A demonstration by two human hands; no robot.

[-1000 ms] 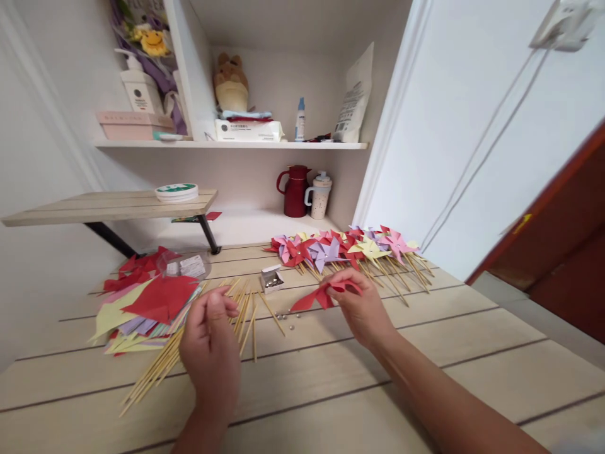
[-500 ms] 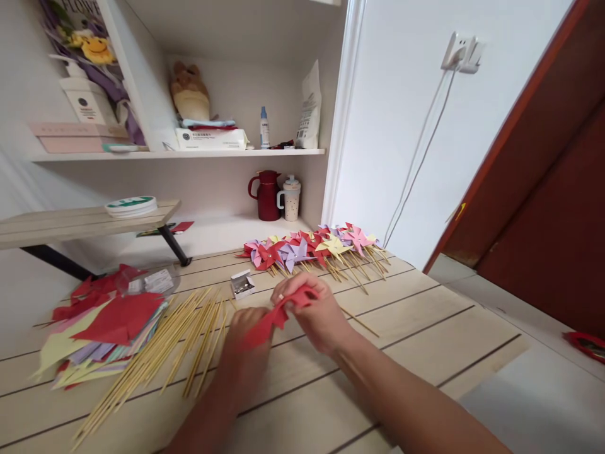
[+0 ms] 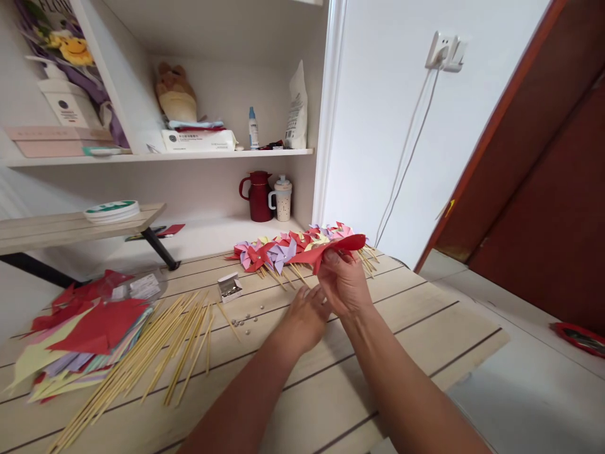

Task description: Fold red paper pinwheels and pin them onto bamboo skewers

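A folded red paper pinwheel [image 3: 314,252] is pinched between the thumb and fingers of my right hand [image 3: 347,284], raised above the table. My left hand [image 3: 302,318] is low over the wooden tabletop, just left of and under the right one. Its fingers are bent and close together, with the tips partly hidden, so what they hold cannot be made out. Left of it lie several small silver metal pieces [image 3: 248,323] and a single thin wooden stick [image 3: 229,321]. Behind them stands an open little white box [image 3: 230,287] with more metal pieces inside.
Finished paper pinwheels [image 3: 259,256] on sticks lie in a row at the table's back. To the left are a bundle of wooden sticks [image 3: 137,343] and a stack of coloured paper [image 3: 101,325]. A small raised shelf [image 3: 137,217] and a red jug [image 3: 259,197] stand behind.
My right hand has lifted the red pinwheel up and to the right. The left hand has let go of the paper and moved right, uncovering the small metal pieces. The view has shifted slightly right.
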